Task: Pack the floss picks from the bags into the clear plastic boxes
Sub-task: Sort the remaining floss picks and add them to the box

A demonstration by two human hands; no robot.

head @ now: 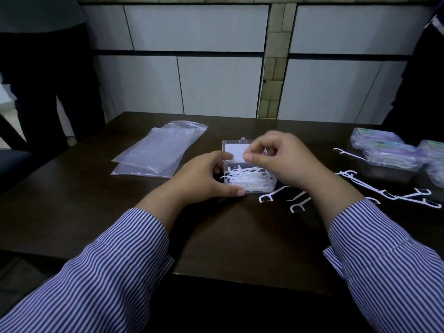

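Striped sleeves fill the lower frame, leading up to both hands at the centre. Left hand [206, 175] grips the near-left corner of the open clear box [247, 181], already heaped with floss picks; right hand [278, 159] hovers over it, fingers curled, perhaps pinching a pick, though I cannot tell. Roughly seven loose picks [384, 191] lie at right, still to pack. Two flat bags [158, 150] look emptied at left; about three filled boxes [389, 152] sit upper right.

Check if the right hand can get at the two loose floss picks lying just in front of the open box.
Probably yes: the two loose floss picks lie bare on the table, just under the right hand, with nothing covering them.
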